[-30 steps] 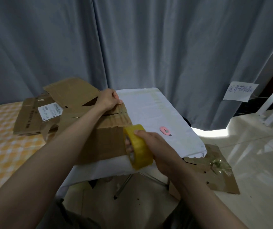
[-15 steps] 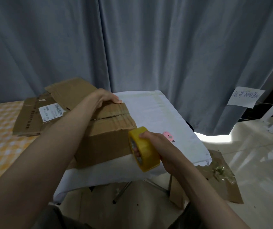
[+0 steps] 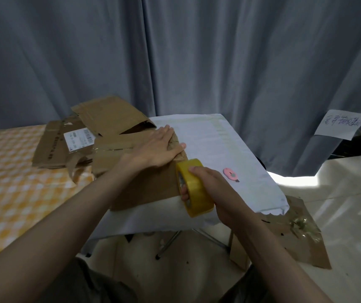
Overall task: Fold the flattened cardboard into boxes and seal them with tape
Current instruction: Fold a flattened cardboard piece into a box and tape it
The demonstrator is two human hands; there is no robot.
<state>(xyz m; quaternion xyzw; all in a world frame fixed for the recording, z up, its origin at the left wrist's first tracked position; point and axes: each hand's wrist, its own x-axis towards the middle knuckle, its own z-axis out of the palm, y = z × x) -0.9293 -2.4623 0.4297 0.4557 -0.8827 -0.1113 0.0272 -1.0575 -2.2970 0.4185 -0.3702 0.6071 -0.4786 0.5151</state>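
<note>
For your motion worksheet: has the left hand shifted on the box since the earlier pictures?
Yes. The left hand went from gripping the box top's far edge to lying flat, nearer its right corner.

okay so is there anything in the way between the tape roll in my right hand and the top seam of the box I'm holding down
Nothing separate blocks it. The right hand grips the tape roll against the near right edge of the box. Only the left hand, pressed flat on the top flaps, lies over the seam's near end.
</note>
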